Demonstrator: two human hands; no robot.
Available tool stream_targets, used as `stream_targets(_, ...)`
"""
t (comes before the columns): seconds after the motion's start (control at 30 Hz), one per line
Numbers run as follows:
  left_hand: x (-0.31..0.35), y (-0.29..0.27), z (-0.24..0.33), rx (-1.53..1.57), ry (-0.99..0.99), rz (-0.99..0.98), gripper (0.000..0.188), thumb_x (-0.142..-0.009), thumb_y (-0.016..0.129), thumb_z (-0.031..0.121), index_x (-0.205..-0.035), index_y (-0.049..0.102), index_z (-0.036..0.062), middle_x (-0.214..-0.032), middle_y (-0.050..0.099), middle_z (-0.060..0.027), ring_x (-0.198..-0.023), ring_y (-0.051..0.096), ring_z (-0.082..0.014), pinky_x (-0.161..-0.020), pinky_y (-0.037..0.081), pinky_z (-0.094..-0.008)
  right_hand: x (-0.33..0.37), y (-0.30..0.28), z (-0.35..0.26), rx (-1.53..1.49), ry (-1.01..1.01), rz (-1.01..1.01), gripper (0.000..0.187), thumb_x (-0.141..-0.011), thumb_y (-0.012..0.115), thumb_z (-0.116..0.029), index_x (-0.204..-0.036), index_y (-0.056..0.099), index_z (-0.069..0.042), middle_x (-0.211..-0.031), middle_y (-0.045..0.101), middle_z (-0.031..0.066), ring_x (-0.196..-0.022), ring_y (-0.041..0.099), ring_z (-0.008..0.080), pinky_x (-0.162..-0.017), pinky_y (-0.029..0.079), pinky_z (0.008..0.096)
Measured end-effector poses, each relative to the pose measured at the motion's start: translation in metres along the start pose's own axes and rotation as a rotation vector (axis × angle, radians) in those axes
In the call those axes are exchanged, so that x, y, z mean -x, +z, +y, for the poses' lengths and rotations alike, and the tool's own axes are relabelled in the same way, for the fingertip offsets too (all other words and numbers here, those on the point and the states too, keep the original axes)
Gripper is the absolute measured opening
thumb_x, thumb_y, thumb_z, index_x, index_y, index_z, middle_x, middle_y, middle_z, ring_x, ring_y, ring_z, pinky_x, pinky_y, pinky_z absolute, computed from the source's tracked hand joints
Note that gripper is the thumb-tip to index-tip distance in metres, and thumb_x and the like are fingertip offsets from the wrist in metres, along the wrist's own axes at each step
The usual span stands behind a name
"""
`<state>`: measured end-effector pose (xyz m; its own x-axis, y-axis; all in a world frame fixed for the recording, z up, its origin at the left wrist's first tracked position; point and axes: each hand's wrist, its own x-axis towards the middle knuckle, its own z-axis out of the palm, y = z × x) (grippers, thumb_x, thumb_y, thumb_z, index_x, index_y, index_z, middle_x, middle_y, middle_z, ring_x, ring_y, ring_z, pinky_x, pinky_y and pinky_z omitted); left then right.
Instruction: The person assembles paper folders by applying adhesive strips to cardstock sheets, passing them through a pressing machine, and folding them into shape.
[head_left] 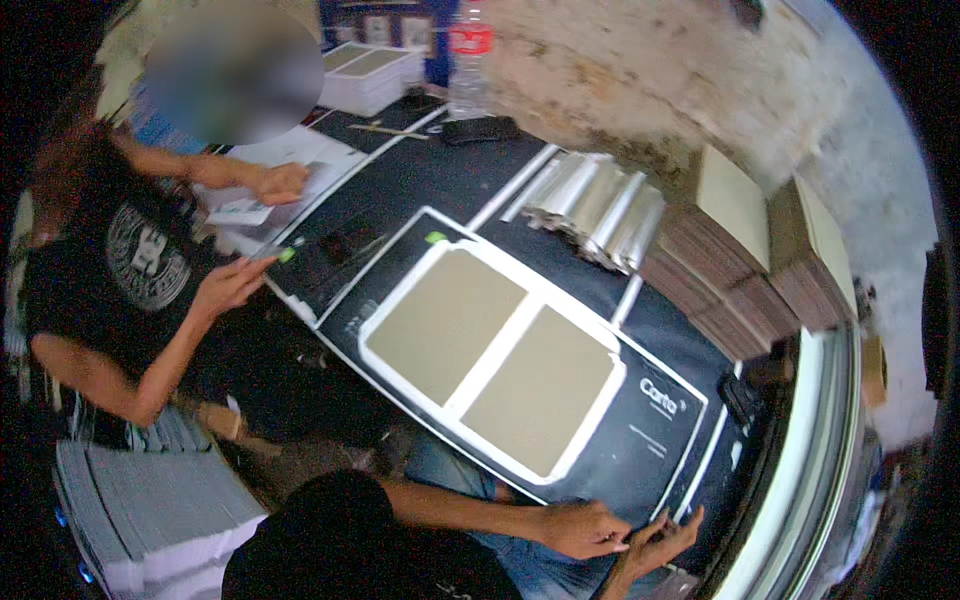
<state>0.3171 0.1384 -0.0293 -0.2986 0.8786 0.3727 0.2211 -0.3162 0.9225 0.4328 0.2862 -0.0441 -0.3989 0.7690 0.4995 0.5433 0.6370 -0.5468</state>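
My left hand is over the table's near edge at the lower right, its fingers curled into a pinch. Whatever may be between those fingertips is too small to make out. Close beside it on the right, my right hand has thumb and fingers spread apart, with nothing plainly held. Beyond both hands lies a white cover sheet with folded-in edges. Two grey-beige boards are set side by side on it. Under the sheet is a black printed mat with a white border line.
On the left a co-worker's hand reaches a green tab; another of their hands rests on papers. Silvery rolls and board stacks stand at the back right. A bottle, a cover stack and sheet piles surround.
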Motion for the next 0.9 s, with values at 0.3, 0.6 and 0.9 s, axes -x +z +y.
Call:
stream_targets(0.3, -0.007, 0.001, 0.011, -0.124, -0.123, -0.113, 0.029, -0.097, 0.069, 0.031, -0.083, 0.064, 0.0062, -0.058, 0.059, -0.0108, -0.05, 0.061, -0.0272, -0.05, 0.049, -0.0402, -0.09, 0.021, -0.063, -0.535, 0.205, -0.136, 0.028, -0.091, 0.074, -0.006, -0.118, 0.074, -0.005, -0.082, 0.071, 0.0073, -0.056, 0.058, 0.0076, -0.043, 0.044, 0.0252)
stream_targets(0.6, -0.006, 0.0, 0.008, -0.286, -0.149, -0.119, 0.023, -0.095, 0.071, 0.025, -0.082, 0.065, 0.0077, -0.061, 0.059, -0.0089, -0.051, 0.061, -0.0206, -0.051, 0.049, -0.0347, -0.188, 0.126, -0.062, -0.464, -0.102, -0.298, 0.022, -0.095, 0.065, -0.019, -0.102, 0.075, 0.0, -0.079, 0.073, 0.0191, -0.068, 0.072, 0.0306, -0.067, 0.055, 0.0387)
stream_targets(0.9, -0.002, -0.001, 0.005, -0.332, -0.078, -0.136, 0.024, -0.094, 0.073, 0.022, -0.078, 0.064, 0.0064, -0.063, 0.058, -0.0083, -0.052, 0.059, -0.0222, -0.052, 0.048, -0.0376, -0.161, 0.139, -0.07, -0.096, -0.405, -0.371, 0.071, -0.103, 0.046, -0.048, -0.149, 0.038, 0.005, -0.158, 0.034, 0.0278, -0.147, 0.034, 0.0398, -0.121, 0.021, 0.0518)
